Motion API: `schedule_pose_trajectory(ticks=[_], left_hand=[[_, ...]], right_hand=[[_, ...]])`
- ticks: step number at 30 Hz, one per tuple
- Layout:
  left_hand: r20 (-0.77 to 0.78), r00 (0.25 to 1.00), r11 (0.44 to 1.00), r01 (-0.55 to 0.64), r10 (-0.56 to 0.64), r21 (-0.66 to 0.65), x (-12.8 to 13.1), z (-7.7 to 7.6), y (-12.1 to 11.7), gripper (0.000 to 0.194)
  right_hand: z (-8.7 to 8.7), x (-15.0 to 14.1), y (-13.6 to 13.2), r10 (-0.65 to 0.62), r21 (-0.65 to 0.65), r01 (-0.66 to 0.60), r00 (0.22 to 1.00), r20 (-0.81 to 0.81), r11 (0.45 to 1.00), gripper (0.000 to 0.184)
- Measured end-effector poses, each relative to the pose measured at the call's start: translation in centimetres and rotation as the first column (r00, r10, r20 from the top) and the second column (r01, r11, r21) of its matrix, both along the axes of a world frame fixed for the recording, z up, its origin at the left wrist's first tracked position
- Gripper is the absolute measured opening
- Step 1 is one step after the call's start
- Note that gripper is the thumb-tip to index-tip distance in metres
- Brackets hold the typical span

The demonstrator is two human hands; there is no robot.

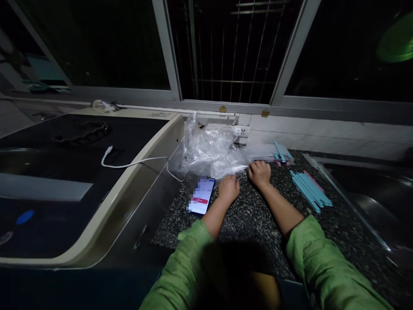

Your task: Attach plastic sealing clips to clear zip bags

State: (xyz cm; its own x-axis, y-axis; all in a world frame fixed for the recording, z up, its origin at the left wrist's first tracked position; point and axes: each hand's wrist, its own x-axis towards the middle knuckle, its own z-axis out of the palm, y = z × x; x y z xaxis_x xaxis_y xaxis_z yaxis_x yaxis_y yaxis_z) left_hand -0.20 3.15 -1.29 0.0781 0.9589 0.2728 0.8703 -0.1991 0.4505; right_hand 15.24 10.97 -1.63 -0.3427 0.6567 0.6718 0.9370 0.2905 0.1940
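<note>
Two hands lie on one bench (245,224). The left hand (228,189) has its fingers curled at the near edge of the one heap of clear plastic (213,150), just beside the one phone (206,196), whose screen is lit. The right hand (260,173) has its fingers bent at the plastic's right corner; whether either hand grips it, I cannot tell.

Right of the right hand lie several blue strips (311,191), too close together to count, and one pink strip (313,181) along them. Nearer the wall (290,129), more blue pieces (280,151) cross over small pink ones.

The bench is speckled dark stone, with one sink (377,202) at its right. At left stands one cream-rimmed unit (135,193) with a dark top, one white cable (138,162) trailing across it. One socket (243,131) and two yellow fittings (223,109) sit below a window (226,51), barred in its middle part. The room is dim.
</note>
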Motion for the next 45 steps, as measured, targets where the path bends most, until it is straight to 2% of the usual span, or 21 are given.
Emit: schedule_pose_trajectory(ticks=[5, 10, 12, 14, 18, 21, 23, 27, 30, 32, 33, 34, 36, 38, 40, 42, 45], left_hand=[[0.080, 0.996, 0.987, -0.047, 0.034, 0.156, -0.2, 0.5, -0.3, 0.025], [0.285, 0.953, 0.947, -0.181, 0.102, 0.267, -0.3, 0.6, -0.3, 0.038], [0.367, 0.921, 0.935, -0.239, 0.133, 0.261, -0.3, 0.5, -0.2, 0.042], [0.415, 0.894, 0.946, -0.264, 0.168, 0.187, -0.3, 0.2, 0.0, 0.043], [0.379, 0.907, 0.982, -0.189, 0.186, -0.029, -0.2, -0.6, 0.4, 0.042], [0.362, 0.918, 0.986, -0.129, 0.160, -0.108, 0.0, -0.9, 0.5, 0.041], [0.417, 0.894, 0.982, -0.106, 0.162, -0.155, 0.2, -1.0, 0.5, 0.039], [0.635, 0.759, 0.975, -0.002, 0.145, -0.221, 0.8, -1.0, 0.6, 0.035], [0.790, 0.610, 0.979, 0.112, 0.065, -0.168, 1.3, -0.6, 0.3, 0.032], [0.844, 0.536, 0.985, 0.156, -0.025, -0.070, 1.5, -0.1, -0.2, 0.029], [0.854, 0.515, 0.985, 0.172, -0.077, -0.015, 1.5, 0.2, -0.5, 0.027], [0.854, 0.504, 0.981, 0.193, -0.125, 0.029, 1.5, 0.5, -0.9, 0.026], [0.843, 0.502, 0.962, 0.264, -0.192, 0.062, 1.4, 1.1, -1.5, 0.025], [0.834, 0.505, 0.942, 0.331, -0.221, 0.050, 1.3, 1.4, -2.0, 0.024], [0.831, 0.509, 0.929, 0.368, -0.225, 0.027, 1.3, 1.6, -2.3, 0.024], [0.826, 0.517, 0.920, 0.391, -0.223, 0.003, 1.4, 1.5, -2.4, 0.024], [0.820, 0.528, 0.913, 0.408, -0.220, -0.019, 1.5, 1.4, -2.4, 0.023]], right_hand=[[0.3, 2.0, -2.5, 0.029, 0.014, -0.029, 0.999, 0.027, 0.999, 0.021], [0.2, 4.9, -5.6, 0.082, 0.021, -0.083, 0.995, 0.057, 0.996, 0.018], [0.0, 6.2, -6.7, 0.102, 0.016, -0.104, 0.992, 0.072, 0.994, 0.018], [-0.2, 7.4, -7.8, 0.119, 0.005, -0.120, 0.989, 0.083, 0.993, 0.018], [-0.5, 9.1, -9.2, 0.154, -0.036, -0.151, 0.983, 0.097, 0.988, 0.019], [-0.7, 9.6, -9.5, 0.167, -0.062, -0.162, 0.983, 0.077, 0.985, 0.019], [-0.8, 9.7, -9.4, 0.166, -0.078, -0.162, 0.985, 0.045, 0.984, 0.019], [-0.9, 9.9, -9.0, 0.118, -0.152, -0.127, 0.991, -0.068, 0.980, 0.019], [-0.7, 10.2, -8.7, 0.051, -0.214, -0.100, 0.974, -0.221, 0.972, 0.021], [-0.3, 10.5, -8.5, 0.030, -0.223, -0.125, 0.922, -0.385, 0.967, 0.025], [0.0, 10.7, -8.4, 0.024, -0.218, -0.149, 0.873, -0.487, 0.964, 0.025], [0.3, 10.8, -8.2, 0.017, -0.219, -0.182, 0.803, -0.595, 0.959, 0.024], [0.9, 11.1, -8.1, -0.015, -0.244, -0.288, 0.616, -0.787, 0.926, 0.025], [1.4, 11.1, -8.2, -0.085, -0.289, -0.444, 0.424, -0.902, 0.848, 0.035], [1.8, 10.8, -8.4, -0.159, -0.315, -0.592, 0.302, -0.940, 0.742, 0.045], [2.1, 10.4, -8.9, -0.213, -0.331, -0.686, 0.254, -0.943, 0.648, 0.051], [2.3, 9.7, -9.5, -0.262, -0.360, -0.767, 0.255, -0.931, 0.532, 0.054]])
